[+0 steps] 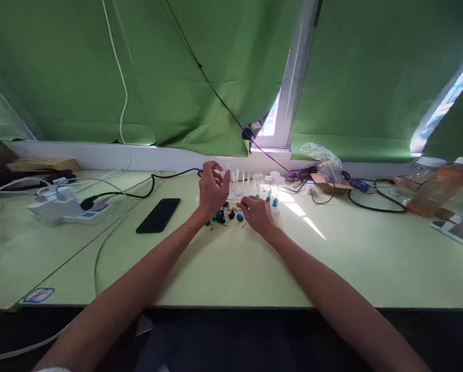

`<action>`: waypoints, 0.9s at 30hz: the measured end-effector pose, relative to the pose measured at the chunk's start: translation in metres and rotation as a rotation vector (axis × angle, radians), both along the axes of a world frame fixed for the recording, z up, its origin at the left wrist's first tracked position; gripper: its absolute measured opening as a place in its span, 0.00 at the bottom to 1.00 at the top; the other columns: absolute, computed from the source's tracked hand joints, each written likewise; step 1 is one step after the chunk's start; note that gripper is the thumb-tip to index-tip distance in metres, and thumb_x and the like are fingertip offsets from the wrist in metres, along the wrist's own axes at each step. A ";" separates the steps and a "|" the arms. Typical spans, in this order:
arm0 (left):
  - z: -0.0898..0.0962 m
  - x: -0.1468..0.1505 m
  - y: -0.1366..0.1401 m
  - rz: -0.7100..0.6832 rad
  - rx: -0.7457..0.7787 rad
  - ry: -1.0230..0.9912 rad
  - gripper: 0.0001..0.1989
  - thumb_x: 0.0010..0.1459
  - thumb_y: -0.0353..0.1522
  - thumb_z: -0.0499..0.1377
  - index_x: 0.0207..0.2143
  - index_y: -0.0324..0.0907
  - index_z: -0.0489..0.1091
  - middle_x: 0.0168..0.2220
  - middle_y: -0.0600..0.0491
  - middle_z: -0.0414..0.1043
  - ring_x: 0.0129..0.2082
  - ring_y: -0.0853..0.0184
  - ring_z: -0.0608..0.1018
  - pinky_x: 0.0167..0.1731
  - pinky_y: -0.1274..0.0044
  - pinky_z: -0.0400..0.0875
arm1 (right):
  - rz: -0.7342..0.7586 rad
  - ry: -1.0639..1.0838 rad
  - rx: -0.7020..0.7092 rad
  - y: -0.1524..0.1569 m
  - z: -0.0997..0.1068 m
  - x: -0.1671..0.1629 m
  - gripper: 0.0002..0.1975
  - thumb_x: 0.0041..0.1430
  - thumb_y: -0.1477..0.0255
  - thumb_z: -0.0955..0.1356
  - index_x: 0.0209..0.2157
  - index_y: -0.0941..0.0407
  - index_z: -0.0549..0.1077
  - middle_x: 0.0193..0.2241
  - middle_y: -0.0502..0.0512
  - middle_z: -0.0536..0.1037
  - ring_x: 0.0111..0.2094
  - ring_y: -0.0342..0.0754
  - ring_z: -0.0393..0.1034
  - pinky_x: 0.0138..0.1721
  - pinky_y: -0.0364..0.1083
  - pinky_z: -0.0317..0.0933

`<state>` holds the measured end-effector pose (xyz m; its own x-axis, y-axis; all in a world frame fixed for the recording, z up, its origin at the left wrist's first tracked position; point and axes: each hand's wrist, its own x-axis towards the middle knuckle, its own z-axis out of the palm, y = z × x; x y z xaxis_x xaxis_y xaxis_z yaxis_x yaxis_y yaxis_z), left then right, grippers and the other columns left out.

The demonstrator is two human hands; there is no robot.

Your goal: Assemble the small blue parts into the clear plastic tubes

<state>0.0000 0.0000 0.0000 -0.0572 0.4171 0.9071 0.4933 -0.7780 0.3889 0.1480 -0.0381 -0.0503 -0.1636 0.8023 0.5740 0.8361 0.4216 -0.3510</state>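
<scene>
My left hand [213, 190] is raised just above the table, its fingers curled and its thumb opposite them. Something clear, perhaps a transparent container [237, 186], shows beside the thumb; what the fingers hold is hard to make out. Lower and to the right, my right hand [257, 213] has its fingertips pinched together at the edge of a pile of small parts [231, 214]. Anything in that pinch is too small to name. The pile has black, blue and green pieces with thin wire-like legs. A blue piece [240, 217] lies between the hands.
Behind my right hand stand several small clear vials [269, 180], with a blue part [275, 202] near them. A black phone [158, 216] lies left. A power strip [88, 212] with cables is farther left. At right are a small cardboard box [327, 187] and an orange bottle [429, 191].
</scene>
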 end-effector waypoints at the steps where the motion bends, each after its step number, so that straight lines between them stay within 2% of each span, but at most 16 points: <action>1: -0.001 -0.001 -0.004 -0.013 0.021 -0.025 0.13 0.61 0.37 0.57 0.44 0.43 0.57 0.37 0.53 0.67 0.30 0.73 0.73 0.27 0.81 0.71 | -0.001 -0.002 0.001 0.000 0.000 0.000 0.10 0.65 0.69 0.64 0.32 0.55 0.74 0.32 0.52 0.78 0.34 0.46 0.70 0.32 0.42 0.51; 5: -0.010 -0.004 -0.018 -0.063 0.063 -0.075 0.13 0.63 0.37 0.56 0.47 0.44 0.56 0.40 0.51 0.67 0.35 0.71 0.75 0.32 0.78 0.74 | -0.019 0.003 0.019 0.000 -0.001 0.002 0.10 0.65 0.69 0.63 0.31 0.54 0.74 0.31 0.52 0.77 0.33 0.46 0.70 0.30 0.43 0.49; 9: -0.029 -0.009 -0.028 -0.113 0.033 -0.003 0.12 0.65 0.36 0.53 0.48 0.45 0.56 0.45 0.50 0.64 0.26 0.76 0.74 0.29 0.78 0.73 | -0.054 0.035 0.045 0.001 -0.002 0.004 0.11 0.65 0.68 0.63 0.31 0.54 0.74 0.29 0.52 0.77 0.29 0.45 0.68 0.28 0.43 0.46; 14: -0.045 -0.006 -0.032 -0.107 -0.066 0.065 0.16 0.65 0.37 0.53 0.53 0.45 0.56 0.45 0.49 0.66 0.26 0.75 0.74 0.28 0.77 0.72 | -0.099 0.097 0.068 0.000 0.002 0.008 0.12 0.65 0.68 0.64 0.29 0.55 0.73 0.27 0.52 0.75 0.25 0.44 0.64 0.27 0.43 0.45; 17: -0.051 -0.003 -0.032 -0.093 -0.125 0.096 0.19 0.63 0.38 0.55 0.54 0.44 0.57 0.42 0.50 0.68 0.26 0.75 0.74 0.29 0.77 0.73 | -0.121 0.130 0.115 0.001 0.005 0.010 0.12 0.64 0.68 0.64 0.28 0.56 0.72 0.25 0.51 0.74 0.24 0.43 0.61 0.26 0.43 0.44; 21: -0.055 -0.001 -0.031 -0.102 -0.189 0.138 0.19 0.61 0.39 0.57 0.52 0.44 0.60 0.41 0.51 0.71 0.25 0.75 0.74 0.25 0.80 0.71 | -0.129 0.212 0.213 0.004 0.006 0.013 0.13 0.64 0.67 0.64 0.25 0.56 0.69 0.24 0.50 0.71 0.23 0.42 0.59 0.26 0.43 0.45; 27: -0.056 -0.003 -0.034 -0.138 -0.185 0.261 0.18 0.60 0.40 0.59 0.50 0.45 0.63 0.41 0.52 0.74 0.24 0.75 0.74 0.24 0.81 0.70 | -0.142 0.329 0.321 0.008 0.006 0.017 0.15 0.65 0.65 0.63 0.25 0.56 0.67 0.23 0.49 0.70 0.22 0.41 0.58 0.26 0.43 0.47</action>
<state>-0.0035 -0.0345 -0.0557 0.2347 0.5634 0.7922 0.4901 -0.7723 0.4041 0.1652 -0.0301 -0.0444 0.1664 0.5771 0.7996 0.7595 0.4421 -0.4771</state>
